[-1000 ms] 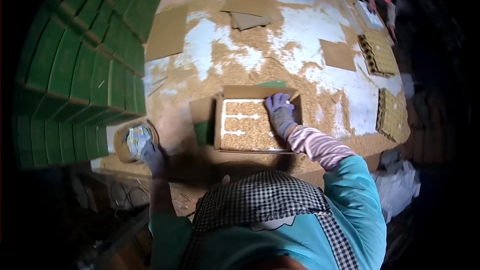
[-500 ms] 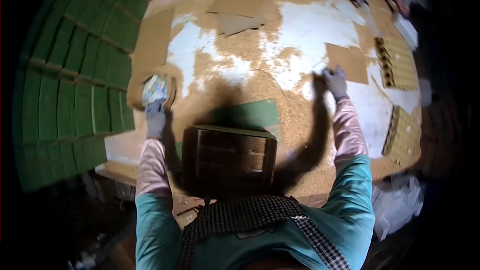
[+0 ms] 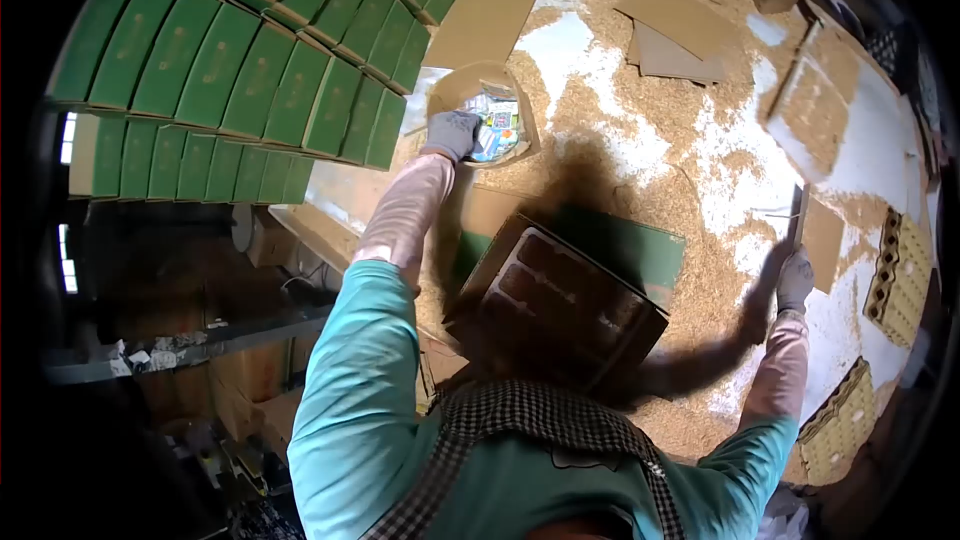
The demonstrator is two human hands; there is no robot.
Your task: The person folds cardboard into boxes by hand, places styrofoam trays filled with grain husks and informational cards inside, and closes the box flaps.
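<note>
My left hand (image 3: 455, 133), in a grey glove, reaches over the rim of a round brown tub (image 3: 440, 95). Its fingers are curled against the printed packets (image 3: 503, 118) inside, and the fingertips are hidden. On the right, my gloved right hand (image 3: 796, 280) is closed at the lower left edge of a flat cardboard sheet (image 3: 823, 240). A narrow dark-edged strip rises from its fingers; whether it is part of the sheet I cannot tell. Between my arms, close to my body, stands an open carton (image 3: 560, 290) with brown contents in shadow. Its green flap (image 3: 630, 250) spreads beyond it.
Green boxes (image 3: 230, 60) are stacked at the left. Sawdust-like shavings (image 3: 640, 180) cover much of the table. Cardboard sheets (image 3: 680, 25) lie at the back, with a shavings-covered board (image 3: 812, 105) nearby. Egg trays (image 3: 900, 275) line the right side.
The view has swung left, showing more of the green stack. My left hand remains at the tub with its fingers more curled. My right hand has moved closer along the cardboard sheet's left edge.
</note>
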